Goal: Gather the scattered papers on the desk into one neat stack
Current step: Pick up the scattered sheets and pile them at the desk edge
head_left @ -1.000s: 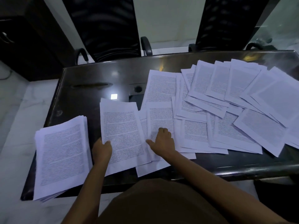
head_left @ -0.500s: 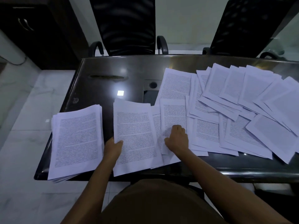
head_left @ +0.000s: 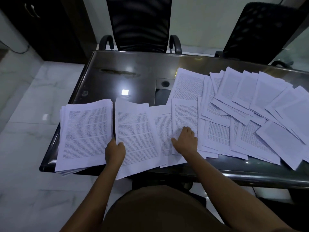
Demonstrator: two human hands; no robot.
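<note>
The stack (head_left: pixel 85 131) lies on the bench (head_left: pixel 133 64) just left of the left grip (head_left: pixel 115 151), which pinches a sheet (head_left: pixel 135 129) parallel to it, while the right grip (head_left: pixel 185 141), released, presses loose papers (head_left: pixel 184 113).

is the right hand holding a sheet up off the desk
No, the right hand lies flat with fingers spread, pressing on a printed sheet that rests among the other papers on the desk.

1 head-worn wide-angle camera looks forward and down, close over the desk (head_left: pixel 143 64).
</note>
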